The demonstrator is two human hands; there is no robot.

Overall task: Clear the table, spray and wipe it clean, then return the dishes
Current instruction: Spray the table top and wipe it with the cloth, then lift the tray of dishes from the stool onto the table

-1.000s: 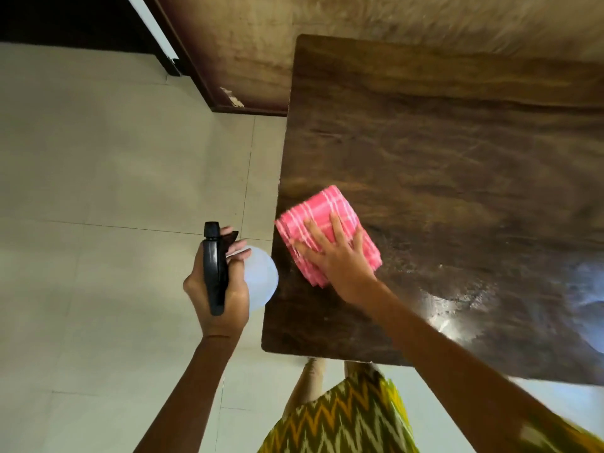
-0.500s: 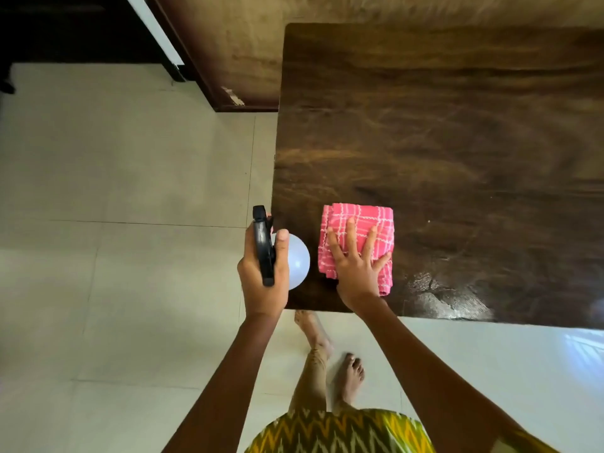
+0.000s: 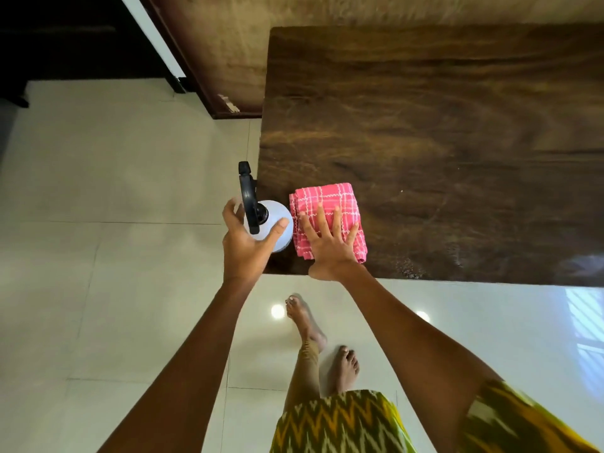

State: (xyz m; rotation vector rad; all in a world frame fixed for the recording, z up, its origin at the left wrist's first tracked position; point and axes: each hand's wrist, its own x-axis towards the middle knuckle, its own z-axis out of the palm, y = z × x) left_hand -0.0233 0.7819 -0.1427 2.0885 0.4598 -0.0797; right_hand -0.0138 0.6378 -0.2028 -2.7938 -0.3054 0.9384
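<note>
Where pale tiles [image 3: 98, 174] meet wall [image 3: 228, 44], wooden table [image 3: 457, 125] gleams

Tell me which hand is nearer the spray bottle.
Left. The left hand cups the spray bottle, thumb against it; the right hand lies flat on the pink cloth beside it.

Both arms reach out, bare to the elbow, toward the near left corner of the table [image 3: 441, 125]. The right hand [image 3: 330, 250] is palm down just in from that corner, fingers straight and fanned out, pressing on the cloth [image 3: 330, 197], with its heel at the table's near edge. The left hand [image 3: 246, 246] is right at the corner, loosely cupped around the spray bottle [image 3: 276, 209] with thumb and fingers wide apart. Honestly can't tell if it's touching it.
</note>
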